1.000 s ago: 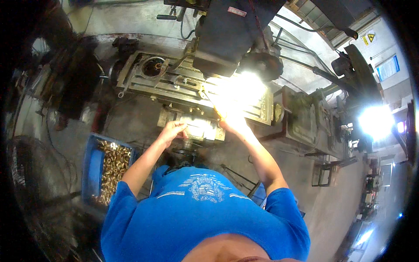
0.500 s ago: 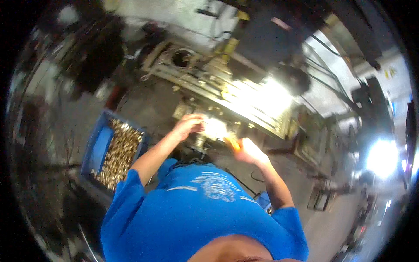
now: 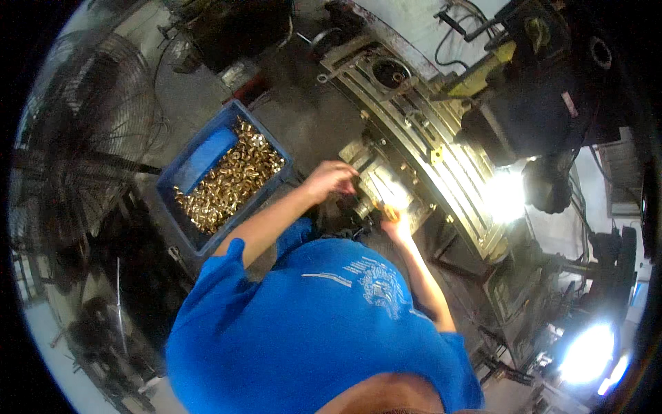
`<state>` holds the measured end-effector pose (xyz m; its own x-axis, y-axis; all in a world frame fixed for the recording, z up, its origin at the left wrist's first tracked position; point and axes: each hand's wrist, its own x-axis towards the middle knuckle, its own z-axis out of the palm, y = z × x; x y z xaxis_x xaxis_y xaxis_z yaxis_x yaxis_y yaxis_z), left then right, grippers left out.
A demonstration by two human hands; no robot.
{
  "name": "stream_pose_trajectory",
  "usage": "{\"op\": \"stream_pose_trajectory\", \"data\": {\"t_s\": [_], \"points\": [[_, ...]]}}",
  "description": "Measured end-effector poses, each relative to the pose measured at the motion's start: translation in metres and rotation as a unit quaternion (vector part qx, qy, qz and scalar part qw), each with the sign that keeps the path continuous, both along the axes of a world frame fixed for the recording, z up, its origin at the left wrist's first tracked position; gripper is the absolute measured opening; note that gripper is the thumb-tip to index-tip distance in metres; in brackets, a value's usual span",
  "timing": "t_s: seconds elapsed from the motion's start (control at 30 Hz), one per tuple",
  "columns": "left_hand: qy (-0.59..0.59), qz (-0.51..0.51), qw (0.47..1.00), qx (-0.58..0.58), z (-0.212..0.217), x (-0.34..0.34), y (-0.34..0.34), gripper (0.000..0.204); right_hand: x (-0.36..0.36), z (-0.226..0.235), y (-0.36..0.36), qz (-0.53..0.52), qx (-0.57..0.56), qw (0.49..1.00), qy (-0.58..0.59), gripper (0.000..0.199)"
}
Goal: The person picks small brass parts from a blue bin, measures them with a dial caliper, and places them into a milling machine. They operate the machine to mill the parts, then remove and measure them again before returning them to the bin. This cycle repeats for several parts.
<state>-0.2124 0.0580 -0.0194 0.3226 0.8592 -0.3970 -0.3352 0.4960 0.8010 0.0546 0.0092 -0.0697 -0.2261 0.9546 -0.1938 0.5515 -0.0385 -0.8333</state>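
Observation:
My left hand (image 3: 332,179) is at the near edge of a milling machine's bright metal ledge (image 3: 378,181). Its fingers are bent together, and whatever is between them is too small and dark to make out. To its right, my right hand (image 3: 396,226) closes round an orange-handled tool (image 3: 392,212), whose working end is lost in the lamp's glare. A round metal knob or shaft end (image 3: 363,209) projects between the two hands.
A blue crate (image 3: 181,228) of small brass-coloured metal parts (image 3: 231,181) stands to the left, with a blue scoop-like piece (image 3: 209,157) inside. Beyond my hands runs the slotted machine table (image 3: 420,131), under a bright lamp (image 3: 505,198). A large fan (image 3: 89,103) is at far left.
The view has swung, so crate and machine appear further right. My hands have come closer together at the ledge; the orange-handled tool is still in my right hand.

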Motion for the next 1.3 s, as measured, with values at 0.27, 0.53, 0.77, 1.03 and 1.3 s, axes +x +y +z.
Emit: {"op": "stream_pose_trajectory", "data": {"t_s": [0.27, 0.53, 0.77, 1.03, 1.3], "points": [[0.275, 0.254, 0.927, 0.025, -0.019, -0.182, -0.032, 0.025, -0.016, -0.111, 0.017, -0.019, -0.113, 0.992, 0.045, 0.034], [0.676, -0.021, 0.736, -0.042, -0.048, -0.2, -0.05, 0.033, -0.012, -0.042, -0.001, 0.018, -0.079, 0.98, -0.18, 0.025], [0.772, -0.23, 0.593, -0.004, -0.057, -0.183, -0.025, 0.031, 0.042, -0.032, -0.04, -0.06, -0.197, 0.972, -0.115, 0.037], [0.805, -0.308, 0.496, 0.104, -0.068, -0.2, -0.028, 0.009, 0.036, 0.008, -0.055, -0.1, -0.194, 0.965, -0.147, 0.042], [0.711, -0.091, 0.655, 0.239, 0.021, -0.165, -0.023, 0.02, 0.036, 0.066, -0.072, -0.122, -0.163, 0.979, -0.008, 0.042]]}}
